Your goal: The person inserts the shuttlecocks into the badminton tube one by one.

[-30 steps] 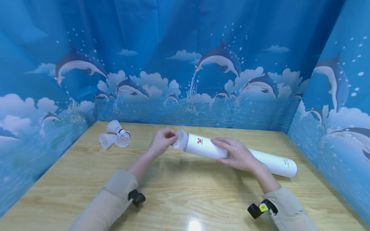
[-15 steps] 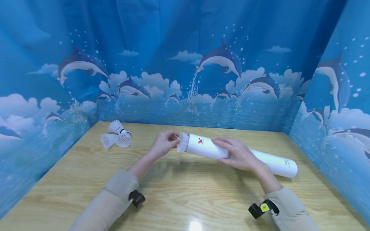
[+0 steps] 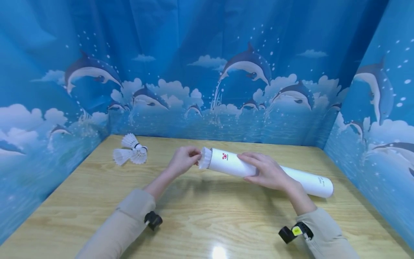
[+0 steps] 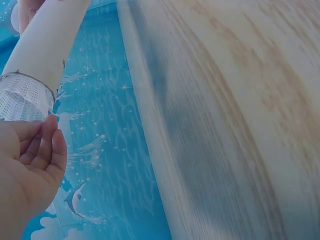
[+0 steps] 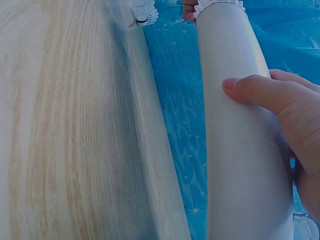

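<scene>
My right hand grips the middle of a long white shuttlecock tube with a red logo, thumb and fingers on opposite sides in the right wrist view. The tube lies slantwise, its left end raised off the table. From that end the white skirt of a shuttlecock sticks out; its cork is hidden inside. My left hand pinches the skirt's rim between thumb and fingertips, seen closer in the left wrist view, where the netted skirt flares from the tube's mouth.
Several white shuttlecocks lie bunched at the table's back left. The wooden table ends against a blue dolphin-print curtain at the back and sides. Black cameras sit on both wrists.
The shuttlecock's skirt has straightened at the tube's mouth and shows slightly less length outside. My left hand has shifted a little right with it. My right hand keeps its hold on the tube.
</scene>
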Demonstrator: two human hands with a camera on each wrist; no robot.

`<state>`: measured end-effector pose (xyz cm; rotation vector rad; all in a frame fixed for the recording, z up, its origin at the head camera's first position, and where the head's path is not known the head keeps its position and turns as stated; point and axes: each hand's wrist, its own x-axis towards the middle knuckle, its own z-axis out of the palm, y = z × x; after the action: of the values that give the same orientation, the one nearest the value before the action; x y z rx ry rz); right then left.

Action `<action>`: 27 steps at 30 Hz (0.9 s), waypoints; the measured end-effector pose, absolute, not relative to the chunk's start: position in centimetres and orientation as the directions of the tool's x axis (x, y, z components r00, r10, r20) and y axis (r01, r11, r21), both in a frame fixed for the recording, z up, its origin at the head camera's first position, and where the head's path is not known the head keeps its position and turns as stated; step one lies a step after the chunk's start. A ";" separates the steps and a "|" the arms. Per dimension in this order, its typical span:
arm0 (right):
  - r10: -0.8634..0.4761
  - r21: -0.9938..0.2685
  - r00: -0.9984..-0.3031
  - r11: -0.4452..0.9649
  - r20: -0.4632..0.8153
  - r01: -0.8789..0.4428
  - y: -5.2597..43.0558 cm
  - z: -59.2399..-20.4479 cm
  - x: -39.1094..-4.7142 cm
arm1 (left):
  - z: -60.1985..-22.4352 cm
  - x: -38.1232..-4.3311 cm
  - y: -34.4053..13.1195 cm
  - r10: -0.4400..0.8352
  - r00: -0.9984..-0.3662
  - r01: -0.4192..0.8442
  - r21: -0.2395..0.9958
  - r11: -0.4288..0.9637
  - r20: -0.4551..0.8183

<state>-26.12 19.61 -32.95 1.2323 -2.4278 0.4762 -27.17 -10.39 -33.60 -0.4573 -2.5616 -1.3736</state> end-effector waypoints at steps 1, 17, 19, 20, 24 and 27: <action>-0.691 -0.131 -0.549 0.561 0.470 -0.818 19.6 -32.9 -26.1 | -33.6 -27.2 -10.4 0.176 -0.934 0.357 0.775 0.522 0.311; -0.699 -0.136 -0.551 0.557 0.456 -0.819 19.6 -32.8 -26.3 | -33.3 -27.2 -9.3 0.218 -0.922 0.383 0.689 0.615 0.318; -0.698 -0.135 -0.552 0.558 0.456 -0.819 19.5 -32.7 -26.3 | -33.3 -27.2 -9.2 0.222 -0.918 0.392 0.672 0.628 0.328; -0.698 -0.136 -0.553 0.559 0.455 -0.818 19.6 -32.7 -26.3 | -33.2 -27.2 -9.2 0.224 -0.917 0.394 0.667 0.632 0.330; -0.695 -0.141 -0.558 0.563 0.453 -0.815 19.6 -32.7 -26.3 | -33.2 -27.2 -8.9 0.239 -0.915 0.402 0.665 0.630 0.325; -0.692 -0.148 -0.565 0.566 0.449 -0.811 19.6 -32.8 -26.3 | -33.2 -27.2 -8.7 0.236 -0.916 0.398 0.669 0.628 0.324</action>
<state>-26.33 19.55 -32.77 1.2286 -2.4617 0.4870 -27.15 -8.75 -33.23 -0.5216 -2.6448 -1.1616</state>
